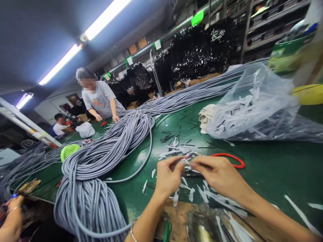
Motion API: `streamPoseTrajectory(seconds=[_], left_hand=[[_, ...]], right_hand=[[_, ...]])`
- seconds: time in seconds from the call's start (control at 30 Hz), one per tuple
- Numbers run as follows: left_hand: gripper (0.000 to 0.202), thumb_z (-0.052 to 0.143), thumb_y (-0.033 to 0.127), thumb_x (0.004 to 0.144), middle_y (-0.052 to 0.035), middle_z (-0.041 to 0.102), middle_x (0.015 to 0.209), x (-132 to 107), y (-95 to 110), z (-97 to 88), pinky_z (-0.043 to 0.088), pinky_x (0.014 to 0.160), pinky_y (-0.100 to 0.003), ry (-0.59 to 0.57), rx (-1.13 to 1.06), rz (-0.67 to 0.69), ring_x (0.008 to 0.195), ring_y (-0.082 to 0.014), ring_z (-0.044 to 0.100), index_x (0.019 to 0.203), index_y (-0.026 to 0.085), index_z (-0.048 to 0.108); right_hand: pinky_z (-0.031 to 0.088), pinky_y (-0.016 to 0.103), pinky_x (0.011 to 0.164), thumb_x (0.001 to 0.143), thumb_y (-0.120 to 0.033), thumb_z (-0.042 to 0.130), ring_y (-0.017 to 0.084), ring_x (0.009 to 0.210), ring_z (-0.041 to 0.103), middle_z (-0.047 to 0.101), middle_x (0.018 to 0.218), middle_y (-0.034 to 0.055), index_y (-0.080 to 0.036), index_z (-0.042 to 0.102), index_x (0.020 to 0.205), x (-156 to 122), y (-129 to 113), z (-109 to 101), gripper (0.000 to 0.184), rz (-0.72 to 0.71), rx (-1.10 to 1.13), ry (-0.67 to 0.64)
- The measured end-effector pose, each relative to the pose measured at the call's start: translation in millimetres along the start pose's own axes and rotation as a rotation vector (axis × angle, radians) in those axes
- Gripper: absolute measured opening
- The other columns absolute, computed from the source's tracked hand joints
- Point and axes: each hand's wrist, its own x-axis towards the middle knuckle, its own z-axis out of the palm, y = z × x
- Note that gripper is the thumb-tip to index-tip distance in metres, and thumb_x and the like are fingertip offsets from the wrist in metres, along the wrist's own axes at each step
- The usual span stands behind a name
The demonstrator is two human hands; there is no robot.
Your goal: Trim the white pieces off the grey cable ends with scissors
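Note:
My left hand point(169, 174) is closed in a pinch, with thin wire ends point(188, 156), purplish and white, showing blurred at its fingertips. Close by on the right, my right hand point(219, 174) also pinches toward those wires; what lies between its fingers is too small and smeared to make out. Red-handled scissors point(241, 163) lie on the table just behind my right hand, partly covered by it. White strip scraps point(175, 149) are scattered around both hands. A grey cable point(111, 232) from the big bundle runs to my left forearm and passes out of sight there.
Grey cable coils point(101, 158) fill the left of the green table point(267, 168). A clear bag of white scraps point(252, 114) and a cloth point(207, 116) are at right. A small green fan point(69, 152) stands behind the coils. A co-worker point(101, 97) stands across; another person's arm point(12, 218) is at lower left.

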Motion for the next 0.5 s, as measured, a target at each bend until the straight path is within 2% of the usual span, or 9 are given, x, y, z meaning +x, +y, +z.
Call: streamPoseTrajectory(seconds=[0.07, 0.13, 0.2, 0.3, 0.4, 0.5], left_hand=[[0.024, 0.048, 0.012, 0.079, -0.0057, 0.068, 0.068, -2.2, -0.9, 1.9, 0.048, 0.06, -0.025, -0.059, 0.21, 0.13, 0.062, -0.0162, 0.059, 0.083, 0.015, 0.072], [0.024, 0.047, 0.009, 0.079, -0.0043, 0.063, 0.061, -6.1, 0.0, 3.2, 0.046, 0.056, -0.024, -0.162, 0.417, 0.317, 0.057, -0.0154, 0.057, 0.074, 0.016, 0.07], [0.021, 0.048, 0.011, 0.08, -0.003, 0.059, 0.059, -9.9, 2.0, 3.2, 0.041, 0.05, -0.022, -0.224, 0.535, 0.483, 0.053, -0.014, 0.054, 0.074, 0.016, 0.067], [0.019, 0.047, 0.013, 0.084, -0.0021, 0.057, 0.057, -11.6, 4.6, 1.4, 0.034, 0.044, -0.021, -0.168, 0.574, 0.63, 0.047, -0.012, 0.051, 0.077, 0.015, 0.064], [0.022, 0.043, 0.016, 0.087, -0.0028, 0.058, 0.056, -10.0, 5.4, -0.7, 0.033, 0.042, -0.021, -0.065, 0.526, 0.685, 0.045, -0.0118, 0.051, 0.079, 0.014, 0.063], [0.028, 0.038, 0.02, 0.089, -0.0044, 0.06, 0.055, -14.6, 8.4, -0.7, 0.035, 0.042, -0.023, 0.029, 0.426, 0.684, 0.046, -0.0134, 0.053, 0.08, 0.014, 0.064]], right_hand=[[0.034, 0.024, 0.048, 0.079, -0.027, 0.043, 0.012, 0.048, 0.051, 0.061, 0.054, 0.0027, -0.019, 0.061, 0.057, -5.7, -2.4, 2.3, 0.03, -0.206, -0.183, 0.043], [0.032, 0.023, 0.046, 0.078, -0.022, 0.04, 0.012, 0.045, 0.048, 0.057, 0.049, 0.0016, -0.019, 0.057, 0.053, -7.5, -0.9, -0.5, 0.031, -0.249, -0.289, 0.079], [0.03, 0.023, 0.044, 0.077, -0.027, 0.042, 0.011, 0.042, 0.043, 0.051, 0.043, 0.0004, -0.02, 0.05, 0.046, -4.8, 2.1, -6.7, 0.034, -0.124, -0.306, 0.118], [0.03, 0.024, 0.041, 0.074, -0.044, 0.046, 0.012, 0.041, 0.04, 0.047, 0.04, 0.0001, -0.021, 0.042, 0.04, 2.7, 3.4, -13.4, 0.042, 0.119, -0.205, 0.131], [0.034, 0.025, 0.042, 0.069, -0.056, 0.048, 0.013, 0.042, 0.043, 0.05, 0.042, 0.0014, -0.02, 0.047, 0.041, 6.9, -1.2, -11.2, 0.046, 0.243, -0.103, 0.109], [0.034, 0.026, 0.042, 0.068, -0.061, 0.048, 0.013, 0.041, 0.044, 0.052, 0.042, 0.0019, -0.019, 0.052, 0.042, 6.6, -1.6, -11.8, 0.05, 0.259, -0.063, 0.108]])
